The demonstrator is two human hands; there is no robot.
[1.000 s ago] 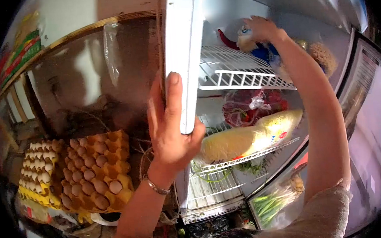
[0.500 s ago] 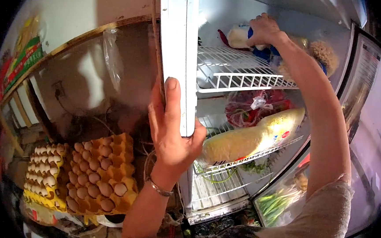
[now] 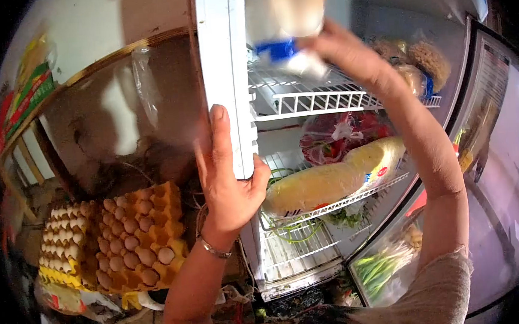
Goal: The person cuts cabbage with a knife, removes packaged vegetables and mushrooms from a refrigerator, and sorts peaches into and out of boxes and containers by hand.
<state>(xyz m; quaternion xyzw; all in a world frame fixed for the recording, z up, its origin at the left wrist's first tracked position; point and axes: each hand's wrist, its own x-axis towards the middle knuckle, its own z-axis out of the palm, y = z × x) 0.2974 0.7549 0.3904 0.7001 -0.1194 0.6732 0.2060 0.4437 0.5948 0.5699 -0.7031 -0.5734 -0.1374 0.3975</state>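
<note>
The left hand (image 3: 228,182) gripped the lower end of a white panel (image 3: 224,74), a finger along one side and the thumb on the other. Beyond it, the right hand (image 3: 348,50) was closed on a white-and-blue bundle (image 3: 297,12), raised in front of the upper wire shelf (image 3: 321,102); blur hid exactly how the fingers held it. A grip on loose wrapping alone might have let the bundle slip, and its apparent nearness to the panel could have made it catch there. If dropped, it might have struck the yellow wrapped package (image 3: 315,188) on the middle shelf (image 3: 340,202). Farther back, at the upper shelf's right end, sat filled bags (image 3: 430,63), which a stray forearm could have nudged.
</note>
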